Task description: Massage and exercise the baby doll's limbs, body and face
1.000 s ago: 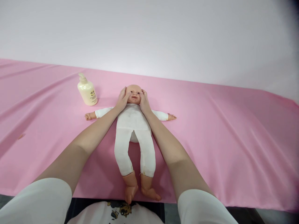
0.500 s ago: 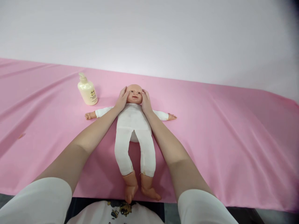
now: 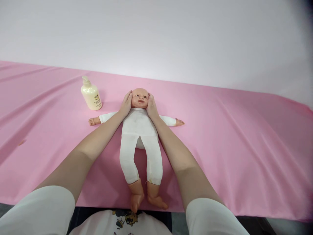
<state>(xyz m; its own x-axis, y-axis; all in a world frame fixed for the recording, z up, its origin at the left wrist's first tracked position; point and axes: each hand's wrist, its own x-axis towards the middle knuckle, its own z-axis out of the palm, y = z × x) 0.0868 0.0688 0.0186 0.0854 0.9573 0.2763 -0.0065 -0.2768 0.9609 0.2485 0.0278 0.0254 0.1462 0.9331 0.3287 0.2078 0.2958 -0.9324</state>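
A long surface covered by a pink cloth [image 3: 232, 130] runs across the view, its fabric lying in soft folds (deepest toward the left end). Behind it rises a plain, pale wall [image 3: 171, 36], evenly lit. A strip of dark floor [image 3: 259, 223] shows below the cloth's near edge.

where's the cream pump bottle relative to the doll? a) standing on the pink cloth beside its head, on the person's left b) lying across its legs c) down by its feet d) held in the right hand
a: the pump bottle stands upright on the pink cloth, left of the doll, whose head both hands cup.
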